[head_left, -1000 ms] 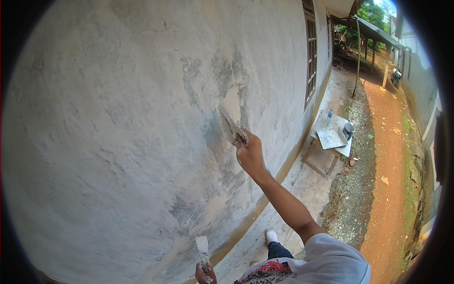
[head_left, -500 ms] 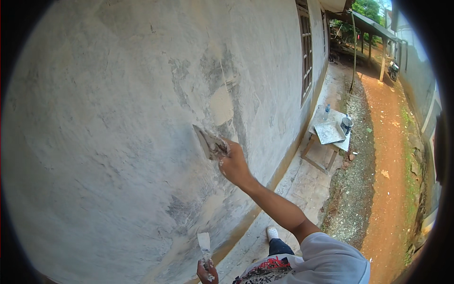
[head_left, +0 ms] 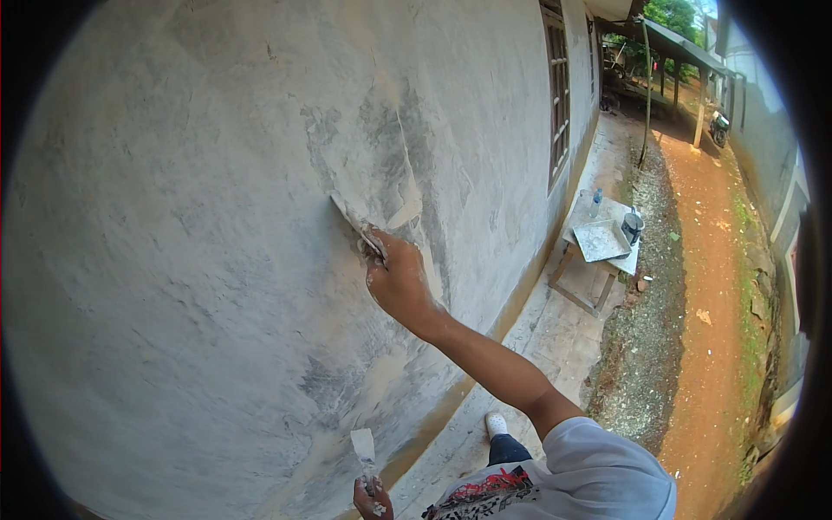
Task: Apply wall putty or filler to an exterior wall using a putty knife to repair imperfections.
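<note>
My right hand (head_left: 399, 276) grips a plastering trowel (head_left: 356, 224) smeared with pale filler, its blade tilted edge-on against the grey wall (head_left: 208, 260). Beside the trowel, a beige filler patch (head_left: 406, 211) with a thin streak running up from it lies over a darker rough area. My left hand (head_left: 373, 499) is low near the wall's base, its fingers wrapped round the handle of a putty knife (head_left: 363, 447). The knife's pale blade points upward. White residue coats both tools and my fingers.
A small wooden table (head_left: 598, 293) stands along the wall to the right, bearing a white tray (head_left: 601, 241), a dark pot (head_left: 633, 227) and a plastic bottle (head_left: 596, 203). A barred window (head_left: 557, 95) is set farther along. Gravel (head_left: 646, 338) borders an orange dirt path (head_left: 706, 347).
My right hand has moved left and slightly up with the trowel, turning its blade more edge-on. The beige patch is now smaller and partly wiped. The putty knife has shifted slightly left.
</note>
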{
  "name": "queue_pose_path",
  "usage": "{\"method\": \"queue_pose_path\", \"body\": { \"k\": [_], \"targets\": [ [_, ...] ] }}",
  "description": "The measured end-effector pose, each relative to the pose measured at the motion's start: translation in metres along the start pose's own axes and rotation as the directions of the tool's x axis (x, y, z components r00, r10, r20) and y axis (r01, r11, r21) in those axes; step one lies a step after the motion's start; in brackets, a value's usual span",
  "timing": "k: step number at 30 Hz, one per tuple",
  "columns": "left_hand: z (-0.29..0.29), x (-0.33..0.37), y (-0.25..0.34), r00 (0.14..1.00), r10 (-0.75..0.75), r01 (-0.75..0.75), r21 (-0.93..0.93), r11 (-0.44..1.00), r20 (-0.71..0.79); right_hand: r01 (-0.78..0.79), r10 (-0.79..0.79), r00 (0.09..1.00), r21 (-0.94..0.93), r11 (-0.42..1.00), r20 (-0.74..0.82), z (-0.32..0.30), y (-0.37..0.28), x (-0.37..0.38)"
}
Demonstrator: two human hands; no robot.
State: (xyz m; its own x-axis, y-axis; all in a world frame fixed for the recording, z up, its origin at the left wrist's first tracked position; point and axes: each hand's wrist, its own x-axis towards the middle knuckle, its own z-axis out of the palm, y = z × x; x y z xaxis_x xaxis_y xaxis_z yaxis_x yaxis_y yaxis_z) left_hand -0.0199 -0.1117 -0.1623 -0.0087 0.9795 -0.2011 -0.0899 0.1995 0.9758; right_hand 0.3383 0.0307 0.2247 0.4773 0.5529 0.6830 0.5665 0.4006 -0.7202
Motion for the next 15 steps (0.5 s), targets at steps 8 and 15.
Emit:
{"method": "queue_pose_path", "body": {
  "k": [8,15],
  "targets": [
    [0.013,-0.005,0.041,0.998,0.047,-0.048,0.039,0.998,0.032,-0.133,0.243,0.952,0.463,0.876,-0.188,-0.017,0.106,-0.01],
    [0.039,-0.024,0.077,0.921,0.381,-0.371,0.485,0.792,0.082,-0.131,0.084,0.96,-0.163,0.978,-0.268,0.048,0.103,-0.051]
  ]
}}
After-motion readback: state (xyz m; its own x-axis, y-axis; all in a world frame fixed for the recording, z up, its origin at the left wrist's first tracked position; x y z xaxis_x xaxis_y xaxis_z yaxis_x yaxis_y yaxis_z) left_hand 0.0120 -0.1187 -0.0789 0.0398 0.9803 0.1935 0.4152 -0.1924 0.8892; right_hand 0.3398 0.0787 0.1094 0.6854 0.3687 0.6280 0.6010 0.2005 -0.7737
